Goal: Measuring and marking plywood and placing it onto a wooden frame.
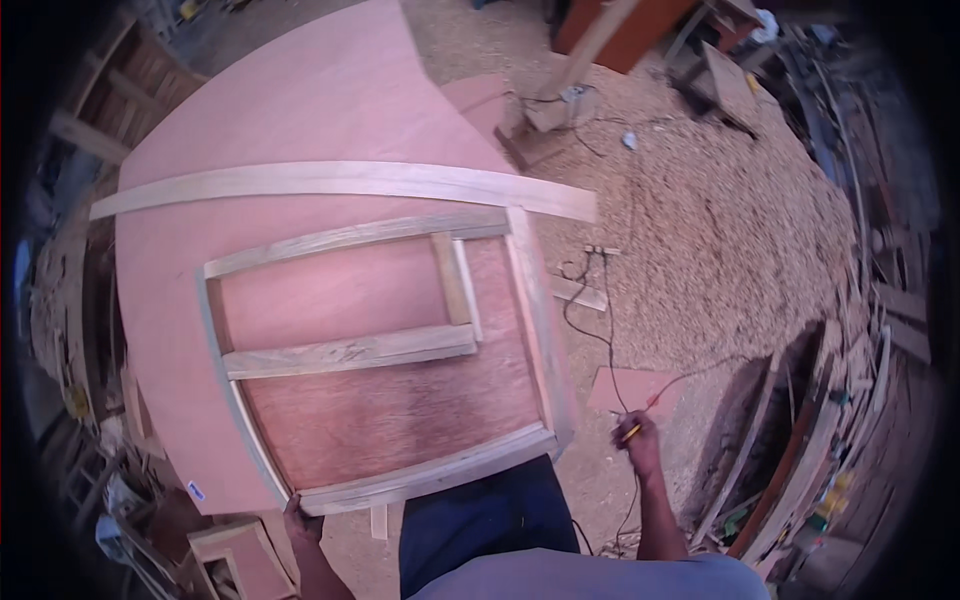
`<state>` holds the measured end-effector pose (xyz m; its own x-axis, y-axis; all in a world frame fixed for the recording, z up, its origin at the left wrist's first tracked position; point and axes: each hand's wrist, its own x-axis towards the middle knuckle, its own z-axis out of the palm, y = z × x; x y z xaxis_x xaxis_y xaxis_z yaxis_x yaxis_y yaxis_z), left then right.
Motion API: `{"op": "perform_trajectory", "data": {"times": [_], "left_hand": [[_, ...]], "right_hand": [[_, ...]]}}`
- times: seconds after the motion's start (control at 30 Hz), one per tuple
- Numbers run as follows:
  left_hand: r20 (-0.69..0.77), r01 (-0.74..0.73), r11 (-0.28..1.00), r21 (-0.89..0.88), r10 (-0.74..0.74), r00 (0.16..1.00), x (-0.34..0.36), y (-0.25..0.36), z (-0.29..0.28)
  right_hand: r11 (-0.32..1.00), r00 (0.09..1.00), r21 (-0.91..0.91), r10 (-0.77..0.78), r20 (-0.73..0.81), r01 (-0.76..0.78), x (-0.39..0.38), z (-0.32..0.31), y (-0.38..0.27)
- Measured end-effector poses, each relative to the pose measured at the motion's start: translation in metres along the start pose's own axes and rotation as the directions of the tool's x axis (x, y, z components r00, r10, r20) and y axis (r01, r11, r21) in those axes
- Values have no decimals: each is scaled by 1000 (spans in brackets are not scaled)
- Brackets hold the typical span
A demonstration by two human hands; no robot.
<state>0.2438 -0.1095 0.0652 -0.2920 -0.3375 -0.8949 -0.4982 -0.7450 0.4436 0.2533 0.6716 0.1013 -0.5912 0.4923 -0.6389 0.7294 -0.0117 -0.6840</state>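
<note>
A wooden frame with inner cross pieces lies on a large pink plywood sheet. Reddish board shows through its lower and right openings. At the near left corner of the frame, my left hand is closed around the wood, with some fingers hidden. My right hand is off to the right, away from the frame, with its fingers closed on a short yellow pencil. Across the sheet, beyond the frame, runs a long pale wooden strip.
Wood shavings cover the floor at right. A black cable runs past my right hand. Timber pieces pile up along the right side. A small panelled wooden piece sits at the lower left, and a post on a wooden base stands at the back.
</note>
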Motion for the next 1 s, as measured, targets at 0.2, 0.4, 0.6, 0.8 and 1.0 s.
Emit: {"op": "perform_trajectory", "data": {"times": [0.2, 0.4, 0.6, 0.8, 1.0], "left_hand": [[-99, 15, 1000, 15, -14, 995, 9, -9, 20], [-239, -105, 993, -59, 88, 967, 7, -14, 8], [-298, -167, 985, -54, 143, 944, 13, -21, 16], [-358, -239, 969, -66, 200, 912, 1, -26, 19], [-349, -255, 965, -51, 222, 910, 3, -27, 17]], "right_hand": [[998, 999, 65, -21, -30, 23, 136, 35, -93], [810, 989, 567, 116, 95, -150, 284, 100, -176], [882, 986, 466, -7, 165, -72, 391, 103, -239], [959, 969, 282, -58, 241, -13, 411, 155, -324], [941, 967, -224, -251, 37, 253, 411, 178, -354]]}}
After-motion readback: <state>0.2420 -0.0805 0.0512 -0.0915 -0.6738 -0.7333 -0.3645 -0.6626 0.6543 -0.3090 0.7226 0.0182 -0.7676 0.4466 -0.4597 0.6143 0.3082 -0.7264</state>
